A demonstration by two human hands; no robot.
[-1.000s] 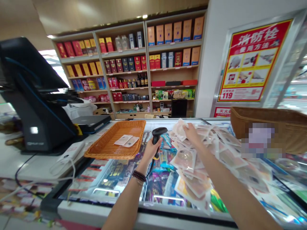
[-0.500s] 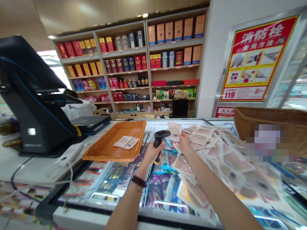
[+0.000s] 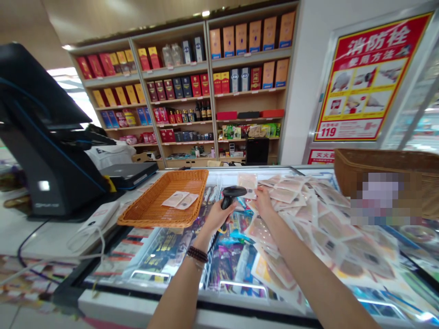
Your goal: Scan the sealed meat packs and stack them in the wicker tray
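My left hand (image 3: 217, 216) is closed round the handle of a black barcode scanner (image 3: 233, 192), whose head points right. In my right hand (image 3: 264, 201) I pinch the edge of a clear flat packet (image 3: 247, 183) with a small printed label, held upright just past the scanner head. Many similar packets (image 3: 329, 224) lie in a loose heap on the glass freezer lid to the right, partly under my right forearm. Left of my hands, an orange wicker tray (image 3: 151, 218) holds a couple of the same flat packets (image 3: 180, 200).
A black checkout screen (image 3: 44, 132) stands on the left counter, with a flat black device (image 3: 130, 173) and white cables beside it. Under the glass lie colourful ice-cream packs (image 3: 174, 249). A brown basket (image 3: 394, 157) is at the right; stocked shelves stand behind.
The view has tilted and shifted slightly. Both hands keep their holds, with the scanner and the packet almost where they were; the scanner head has moved a little to the right.
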